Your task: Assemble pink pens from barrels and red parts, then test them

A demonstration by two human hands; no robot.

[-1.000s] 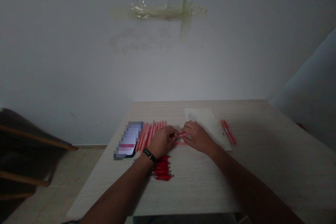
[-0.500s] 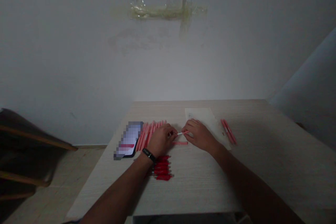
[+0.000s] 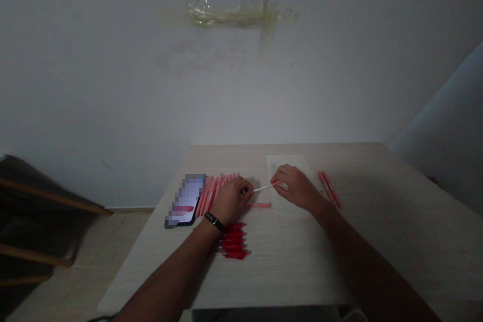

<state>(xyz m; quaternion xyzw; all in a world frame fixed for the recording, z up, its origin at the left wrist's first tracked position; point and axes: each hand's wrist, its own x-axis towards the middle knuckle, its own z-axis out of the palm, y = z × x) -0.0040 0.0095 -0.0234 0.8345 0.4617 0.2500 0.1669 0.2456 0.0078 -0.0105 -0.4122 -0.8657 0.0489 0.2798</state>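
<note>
My left hand [image 3: 233, 199], with a black band at its wrist, pinches one end of a thin white stick [image 3: 261, 188]. My right hand [image 3: 293, 186] pinches a small pink piece [image 3: 277, 183] at the stick's other end, above a sheet of paper [image 3: 290, 161]. Just below the stick a pink pen part [image 3: 259, 206] lies on the table. Beside my left hand is a row of several pink pens [image 3: 209, 195], partly hidden by it. Several red pens [image 3: 234, 241] lie below my left wrist.
A phone [image 3: 185, 201] lies at the left of the wooden table [image 3: 279, 271]. Two pink pens [image 3: 329, 189] rest right of the paper. A dark wooden-framed chair [image 3: 33, 221] stands on the floor at left. The wall is behind the table.
My right hand has moved a little right and up, away from my left hand. More of the white stick shows between them. My left hand is nearly where it was.
</note>
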